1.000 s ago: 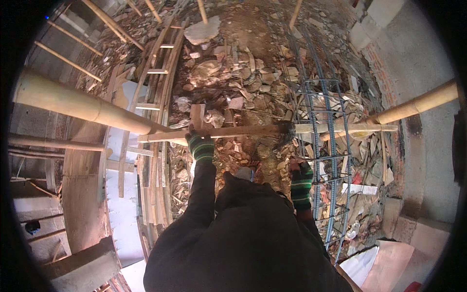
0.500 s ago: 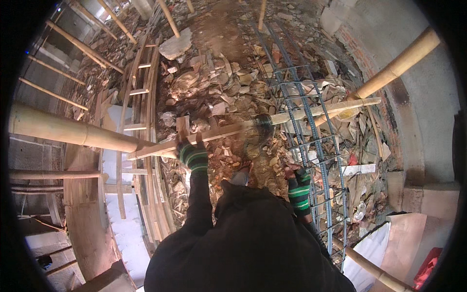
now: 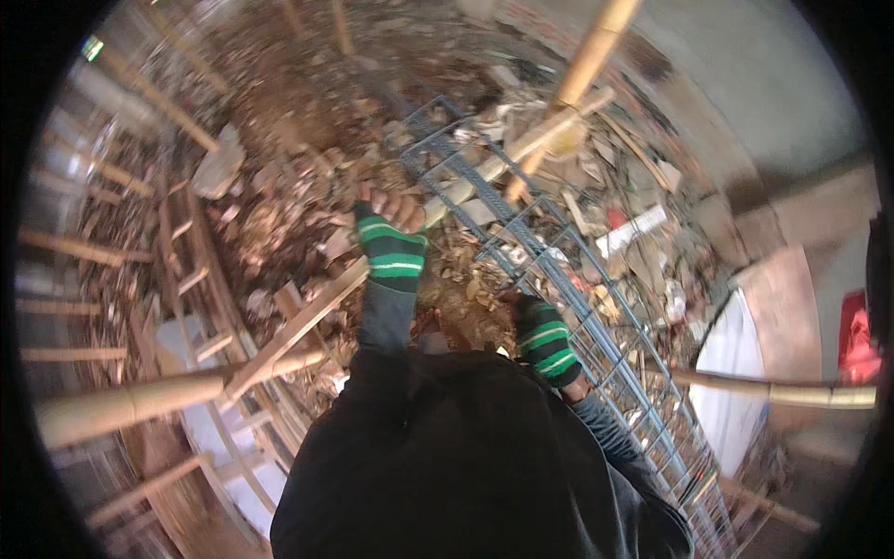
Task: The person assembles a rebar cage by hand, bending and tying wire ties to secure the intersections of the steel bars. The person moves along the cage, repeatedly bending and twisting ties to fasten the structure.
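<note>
My left hand (image 3: 393,224), in a black and green striped fingerless glove, is on the middle of a long wooden batten (image 3: 312,321). Its fingers are curled and closed there; what lies under them is hidden. The batten slants from the lower left to the upper right. My right hand (image 3: 542,337), gloved alike, is low in front of my body, close beside a long cage of steel rebar (image 3: 559,275). Its fingers are dark and blurred, so I cannot tell what they hold.
Bamboo poles (image 3: 140,405) (image 3: 596,51) stand near both ends of the batten. A wooden ladder-like frame (image 3: 200,270) lies on the left. Rubble (image 3: 307,196) covers the ground. A concrete wall (image 3: 754,84) rises at right, with a red object (image 3: 855,340) near it.
My view has turned, so the batten and rebar cage slant more. My left hand has moved along the batten to its middle, where a dark bundle of wire hung. My right hand stays near the cage.
</note>
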`<state>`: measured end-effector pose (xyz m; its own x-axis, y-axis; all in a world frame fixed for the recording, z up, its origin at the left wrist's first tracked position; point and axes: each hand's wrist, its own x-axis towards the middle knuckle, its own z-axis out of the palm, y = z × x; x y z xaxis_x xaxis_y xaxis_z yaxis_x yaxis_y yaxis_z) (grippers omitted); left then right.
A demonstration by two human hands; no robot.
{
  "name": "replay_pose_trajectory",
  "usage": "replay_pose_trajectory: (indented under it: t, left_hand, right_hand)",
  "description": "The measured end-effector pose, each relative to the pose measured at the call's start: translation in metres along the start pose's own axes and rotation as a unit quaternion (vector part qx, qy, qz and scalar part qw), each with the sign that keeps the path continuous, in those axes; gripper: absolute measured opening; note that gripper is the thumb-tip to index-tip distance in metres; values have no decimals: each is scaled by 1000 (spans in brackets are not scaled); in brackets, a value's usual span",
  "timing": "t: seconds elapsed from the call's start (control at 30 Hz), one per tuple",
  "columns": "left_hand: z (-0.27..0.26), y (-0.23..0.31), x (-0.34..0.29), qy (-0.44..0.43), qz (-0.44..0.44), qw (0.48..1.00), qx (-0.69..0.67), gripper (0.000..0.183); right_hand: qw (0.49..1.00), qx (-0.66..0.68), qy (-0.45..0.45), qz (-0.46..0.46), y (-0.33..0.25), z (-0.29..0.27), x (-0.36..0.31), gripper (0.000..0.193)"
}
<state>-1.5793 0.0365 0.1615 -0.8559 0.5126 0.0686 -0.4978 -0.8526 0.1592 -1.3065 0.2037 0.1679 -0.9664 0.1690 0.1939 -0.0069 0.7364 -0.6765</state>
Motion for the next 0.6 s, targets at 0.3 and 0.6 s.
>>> replay_pose_trajectory:
  t: [0.3,0.6]
  left_hand:
    - [16,-33,85,-116,-182,974,-73,46]
    - [-1,-102,152,-82,-174,978,83,41]
  right_hand:
    - [958,-131,251,50,-22,-69,16,31]
    - [974,142,162,72,-45,-37,-40,26]
